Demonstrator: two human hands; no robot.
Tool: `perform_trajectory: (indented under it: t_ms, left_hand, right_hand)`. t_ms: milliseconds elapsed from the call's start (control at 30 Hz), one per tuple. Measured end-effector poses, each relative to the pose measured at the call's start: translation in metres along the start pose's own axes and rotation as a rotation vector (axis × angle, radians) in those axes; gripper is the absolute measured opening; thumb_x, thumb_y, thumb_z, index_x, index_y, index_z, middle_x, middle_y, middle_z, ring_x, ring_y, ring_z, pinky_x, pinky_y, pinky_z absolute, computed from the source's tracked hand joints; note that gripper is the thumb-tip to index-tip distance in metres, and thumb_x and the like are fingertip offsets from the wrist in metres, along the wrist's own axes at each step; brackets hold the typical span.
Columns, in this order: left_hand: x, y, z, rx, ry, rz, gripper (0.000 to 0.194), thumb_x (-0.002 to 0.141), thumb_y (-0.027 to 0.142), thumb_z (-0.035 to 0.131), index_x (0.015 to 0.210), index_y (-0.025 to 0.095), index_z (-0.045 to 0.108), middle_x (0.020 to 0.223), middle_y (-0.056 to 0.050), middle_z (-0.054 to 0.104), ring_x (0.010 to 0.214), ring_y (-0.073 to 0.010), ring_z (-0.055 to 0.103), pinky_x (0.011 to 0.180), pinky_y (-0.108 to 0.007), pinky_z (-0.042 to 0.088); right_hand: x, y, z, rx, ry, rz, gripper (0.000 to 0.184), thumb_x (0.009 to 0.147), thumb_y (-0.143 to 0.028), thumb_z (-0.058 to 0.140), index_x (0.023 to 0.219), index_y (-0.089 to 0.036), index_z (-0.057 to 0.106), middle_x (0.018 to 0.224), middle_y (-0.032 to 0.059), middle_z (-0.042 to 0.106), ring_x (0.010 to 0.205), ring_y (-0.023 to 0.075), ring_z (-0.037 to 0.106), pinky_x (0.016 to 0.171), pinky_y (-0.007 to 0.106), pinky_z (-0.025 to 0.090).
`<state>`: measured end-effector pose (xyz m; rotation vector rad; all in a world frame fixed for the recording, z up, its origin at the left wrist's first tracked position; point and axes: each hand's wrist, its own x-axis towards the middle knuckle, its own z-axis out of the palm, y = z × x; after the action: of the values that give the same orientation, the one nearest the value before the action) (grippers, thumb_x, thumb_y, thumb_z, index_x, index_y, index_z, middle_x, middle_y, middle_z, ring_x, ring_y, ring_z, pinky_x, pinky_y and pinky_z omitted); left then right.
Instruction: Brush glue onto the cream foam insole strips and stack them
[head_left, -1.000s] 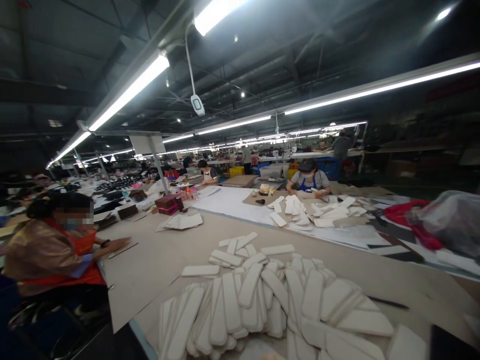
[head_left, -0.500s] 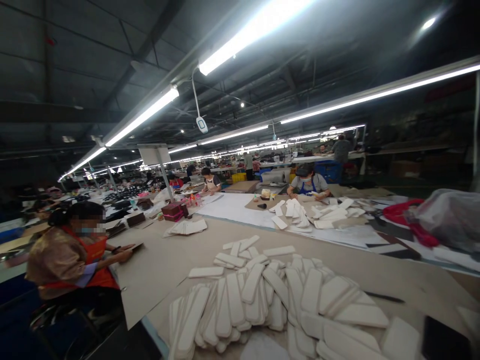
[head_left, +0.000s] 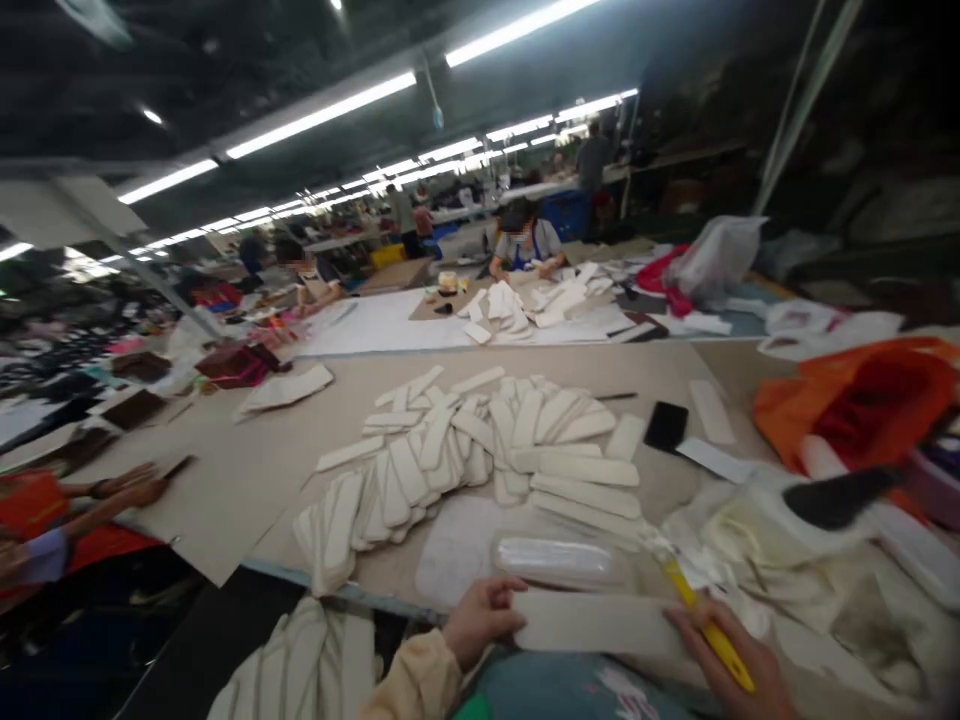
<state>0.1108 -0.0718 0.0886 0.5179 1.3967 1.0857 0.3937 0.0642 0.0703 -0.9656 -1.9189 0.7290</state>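
Observation:
My left hand (head_left: 486, 618) is closed on the left end of a flat white strip (head_left: 596, 622) at the table's near edge. My right hand (head_left: 739, 660) grips a yellow-handled brush (head_left: 681, 585) with pale bristles, while its fingers also touch the strip's right end. Just beyond the strip lies a shiny, clear, oblong plastic piece (head_left: 555, 560), with a whitish sheet (head_left: 454, 550) to its left. Past these, many rounded white strips (head_left: 439, 440) are heaped in a curved, overlapping pile.
More white pieces (head_left: 292, 665) are stacked low at the left. A black phone (head_left: 665, 427) lies right of the pile. Stained cloths (head_left: 787, 560) and an orange bag (head_left: 795, 405) crowd the right side. A co-worker's hands (head_left: 135, 488) are at the left; another person (head_left: 525, 245) sits across.
The view has swung down and to the right. Both my hands, the strip and the brush now show at the bottom, and the orange bag at the right.

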Motion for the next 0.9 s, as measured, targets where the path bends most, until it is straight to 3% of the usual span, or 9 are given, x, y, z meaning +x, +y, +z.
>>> perform_trajectory:
  t_ms: [133,267,600,900]
  left_hand:
    - [0.001,-0.027,-0.013,-0.044,0.201,-0.106,0.046,0.045,0.037,0.078,0.078,0.014,0.055,0.054,0.005,0.053,0.044,-0.0071,0.049,0.044,-0.020,0.041]
    - [0.015,-0.034,-0.025,0.215,0.413,-0.140,0.031,0.057,0.039,0.070,0.065,0.016,0.050,0.046,0.007,0.048,0.039,-0.0062,0.045,0.040,-0.019,0.037]
    - [0.092,-0.018,-0.061,0.586,0.455,-0.153,0.013,0.070,0.028,0.058,0.066,0.016,0.059,0.051,0.003,0.057,0.052,-0.0096,0.054,0.049,-0.018,0.036]
    - [0.113,-0.019,-0.074,0.840,0.433,-0.175,0.016,0.072,0.032,0.057,0.069,0.017,0.063,0.059,0.001,0.063,0.061,-0.0117,0.057,0.055,-0.020,0.035]
  right_hand:
    - [-0.009,0.014,0.014,-0.016,-0.160,0.094,0.015,0.083,-0.036,0.051,0.075,-0.024,0.047,0.066,0.0003,0.056,0.059,0.0151,0.058,0.057,0.023,0.050]
    - [-0.008,0.016,0.031,-0.027,-0.184,0.106,0.014,0.084,-0.034,0.050,0.077,-0.023,0.045,0.072,0.0022,0.059,0.067,0.0171,0.060,0.062,0.026,0.050]
    - [0.025,0.028,0.076,-0.227,-0.144,0.070,0.019,0.085,-0.037,0.047,0.073,-0.022,0.045,0.067,0.0006,0.056,0.063,0.0168,0.058,0.060,0.027,0.046]
    - [0.031,0.043,0.097,-0.304,-0.179,0.124,0.022,0.086,-0.037,0.045,0.070,-0.022,0.045,0.063,0.0001,0.056,0.058,0.0153,0.055,0.058,0.026,0.043]
